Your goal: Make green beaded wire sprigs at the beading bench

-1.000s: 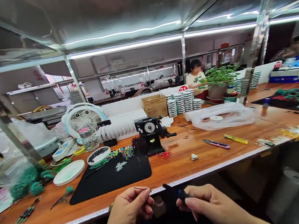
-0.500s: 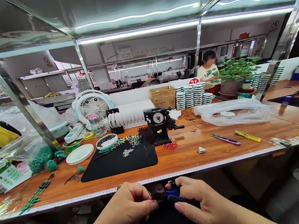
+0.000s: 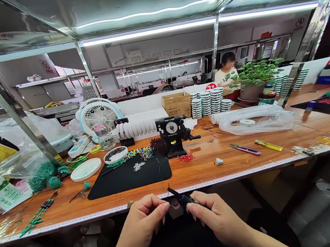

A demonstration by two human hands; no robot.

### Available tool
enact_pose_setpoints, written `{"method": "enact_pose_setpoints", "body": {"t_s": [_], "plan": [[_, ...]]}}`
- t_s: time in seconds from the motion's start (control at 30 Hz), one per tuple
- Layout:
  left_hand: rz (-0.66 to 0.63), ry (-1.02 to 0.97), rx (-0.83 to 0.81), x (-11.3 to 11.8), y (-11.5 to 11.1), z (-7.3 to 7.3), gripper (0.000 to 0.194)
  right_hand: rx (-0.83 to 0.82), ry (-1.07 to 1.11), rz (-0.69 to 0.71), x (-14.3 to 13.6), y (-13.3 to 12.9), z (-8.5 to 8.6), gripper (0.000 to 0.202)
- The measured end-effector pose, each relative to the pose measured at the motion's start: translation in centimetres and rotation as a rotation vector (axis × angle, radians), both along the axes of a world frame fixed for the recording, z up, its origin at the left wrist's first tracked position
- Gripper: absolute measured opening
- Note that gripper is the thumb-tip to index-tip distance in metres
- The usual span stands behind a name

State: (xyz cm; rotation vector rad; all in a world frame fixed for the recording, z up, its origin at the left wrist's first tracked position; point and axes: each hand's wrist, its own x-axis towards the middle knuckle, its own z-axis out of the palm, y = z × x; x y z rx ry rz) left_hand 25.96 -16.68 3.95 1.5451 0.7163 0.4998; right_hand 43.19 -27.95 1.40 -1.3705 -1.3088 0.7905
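Near the table's front edge, my left hand (image 3: 150,217) is closed, thumb against index finger, pinching a thin dark thread. My right hand (image 3: 212,214) is wrapped round dark-handled pliers (image 3: 178,194), whose tip points up and left, close to the thread above my left fingertips. Whether the tip touches the thread I cannot tell. Beyond my hands lies a black mat (image 3: 132,174) with small silver pieces (image 3: 139,166) and multicoloured beads (image 3: 144,153). A black winding machine with a dial (image 3: 172,128) stands behind the mat, beside a row of white spools (image 3: 137,128).
At the right lie tweezers (image 3: 244,149) and a yellow cutter (image 3: 268,145). A small white piece (image 3: 219,161) sits nearer the middle. A fan (image 3: 99,116), stacked spools (image 3: 211,101) and a plant (image 3: 254,78) stand behind. A person (image 3: 226,74) sits across the table.
My right hand has tightened round the pliers, and their tip has swung upward. My left hand stays pinched. The whole view has shifted slightly.
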Motion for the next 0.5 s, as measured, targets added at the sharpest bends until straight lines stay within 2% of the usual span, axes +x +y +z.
{"method": "enact_pose_setpoints", "body": {"t_s": [0.1,0.2,0.3,0.5], "plan": [[0.124,-0.104,-0.129,0.4,0.1,-0.8,0.026,0.001,-0.022,-0.046,0.3,0.0,0.2,0.031],[0.232,-0.206,-0.235,0.7,0.3,-1.2,0.023,0.025,-0.061,-0.015,0.1,-0.5,0.6,0.028],[0.242,-0.251,-0.309,0.8,0.1,-1.2,0.019,-0.024,-0.076,0.031,-0.9,-0.8,0.4,0.030],[0.250,-0.261,-0.344,0.9,-0.8,-0.8,0.020,-0.030,-0.149,-0.044,-2.1,-0.4,-0.2,0.029]]}}
